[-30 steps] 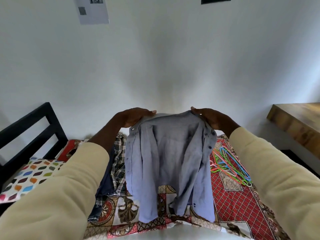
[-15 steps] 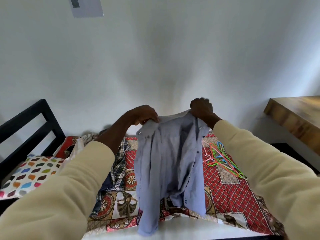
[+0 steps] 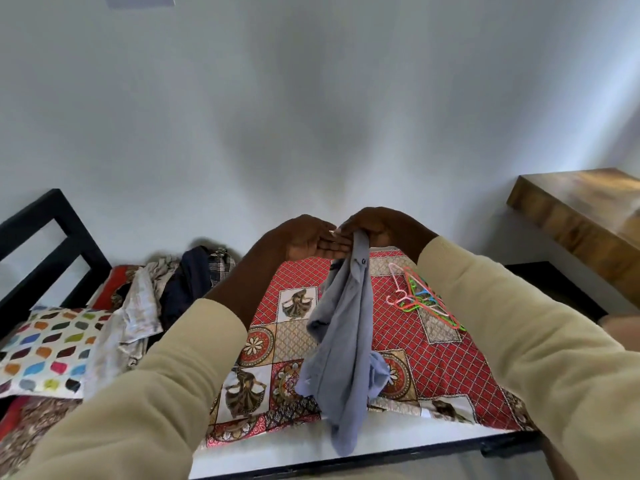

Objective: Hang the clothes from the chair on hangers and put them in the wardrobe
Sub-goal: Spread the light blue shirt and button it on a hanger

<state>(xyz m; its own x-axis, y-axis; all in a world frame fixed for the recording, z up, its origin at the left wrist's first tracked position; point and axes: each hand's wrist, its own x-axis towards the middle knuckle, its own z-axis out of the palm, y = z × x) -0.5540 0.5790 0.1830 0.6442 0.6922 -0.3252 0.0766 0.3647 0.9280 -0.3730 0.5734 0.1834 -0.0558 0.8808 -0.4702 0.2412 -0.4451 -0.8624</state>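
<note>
A: Where was the pale blue shirt (image 3: pixel 344 344)?

B: It hung bunched from the right hand (image 3: pixel 379 227) near the middle of the view, over the bed (image 3: pixel 408 344) with its red patterned cover. The lower end trailed toward 6 o'clock, past the bed's near edge.

A: And the grip of each hand?

B: The right hand's grip was curled round the top of the shirt. The left hand (image 3: pixel 306 239) lay flat, fingers straight, its fingertips touching the right hand just beside the cloth.

A: What else lay on the bed?

B: Coloured plastic hangers (image 3: pixel 420 297) at 3 o'clock from the shirt, well apart from it. A heap of other clothes (image 3: pixel 166 292) at 9 o'clock, and a spotted pillow (image 3: pixel 45 351) farther left. A wooden worktop (image 3: pixel 585 209) stood at 2 o'clock
</note>
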